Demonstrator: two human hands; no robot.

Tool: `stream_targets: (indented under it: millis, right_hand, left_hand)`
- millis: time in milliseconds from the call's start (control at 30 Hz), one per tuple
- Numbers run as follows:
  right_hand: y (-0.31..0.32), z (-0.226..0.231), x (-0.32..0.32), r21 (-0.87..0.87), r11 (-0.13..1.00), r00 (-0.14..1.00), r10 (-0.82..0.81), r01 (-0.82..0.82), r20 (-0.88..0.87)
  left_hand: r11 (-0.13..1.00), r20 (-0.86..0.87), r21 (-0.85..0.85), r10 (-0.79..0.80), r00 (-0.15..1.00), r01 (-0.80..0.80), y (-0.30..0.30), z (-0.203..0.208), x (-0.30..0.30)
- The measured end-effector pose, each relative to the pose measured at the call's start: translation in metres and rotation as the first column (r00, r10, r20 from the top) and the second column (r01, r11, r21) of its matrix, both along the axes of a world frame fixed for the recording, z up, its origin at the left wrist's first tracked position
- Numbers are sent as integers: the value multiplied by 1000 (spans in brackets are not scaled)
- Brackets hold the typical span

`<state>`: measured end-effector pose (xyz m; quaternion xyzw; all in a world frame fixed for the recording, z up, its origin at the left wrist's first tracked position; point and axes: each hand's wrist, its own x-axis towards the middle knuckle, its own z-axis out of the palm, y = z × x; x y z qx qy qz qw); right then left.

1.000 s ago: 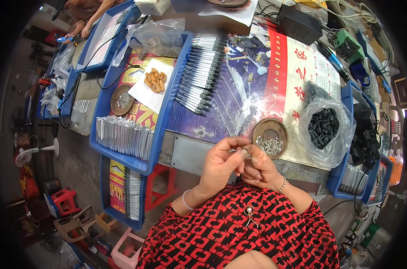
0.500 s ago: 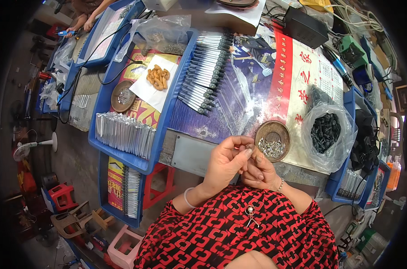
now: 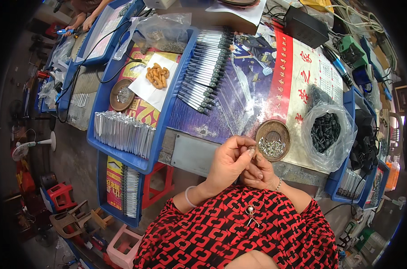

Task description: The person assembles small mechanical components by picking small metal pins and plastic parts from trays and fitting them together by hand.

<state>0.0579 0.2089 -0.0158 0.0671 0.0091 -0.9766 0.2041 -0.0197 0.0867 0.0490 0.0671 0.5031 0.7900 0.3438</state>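
My left hand (image 3: 232, 161) and my right hand (image 3: 261, 171) meet at the table's front edge, thumbs and fingertips pinched close together. Whatever sits between the fingertips is too small and too covered to name. Just beyond my right fingers is a round brown dish (image 3: 286, 132) holding small silvery metal pieces (image 3: 271, 147). To its right, an open clear plastic bag (image 3: 342, 150) holds many black parts (image 3: 324, 132). Left of my hands, a flat grey metal plate (image 3: 192, 154) lies along the table edge.
A row of silver rods with dark ends (image 3: 208, 67) lies on the printed sheet. The blue tray (image 3: 156, 154) at left holds silver strips (image 3: 125, 134), a dish of small parts (image 3: 121, 95) and orange-brown pieces on paper (image 3: 157, 76). Another person's hands (image 3: 80, 22) work at far left.
My hands stay pinched together in nearly the same place, with only a slight shift of the fingers. At far left, the other person's hands and blue tool have moved slightly.
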Motion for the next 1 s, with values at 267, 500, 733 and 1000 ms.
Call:
stream_targets:
  millis: [267, 500, 733, 1000]
  right_hand:
    - [-3, 3, -2, -51, 999, 996, 14, -9, 92]
    - [-4, -2, -2, -42, 998, 998, 44, -42, 52]
    - [-6, -3, 1, 18, 999, 998, 45, -46, 50]
    - [-7, -2, 2, 27, 998, 998, 51, -52, 45]
  left_hand:
    - [999, 34, 44, -5, 999, 4, -2, 2, -1]
    - [998, 78, 63, -31, 996, 26, -5, 5, -4]
    - [998, 92, 58, -5, 996, 0, -6, 1, -2]
    - [997, 89, 72, -20, 996, 14, -8, -2, -3]
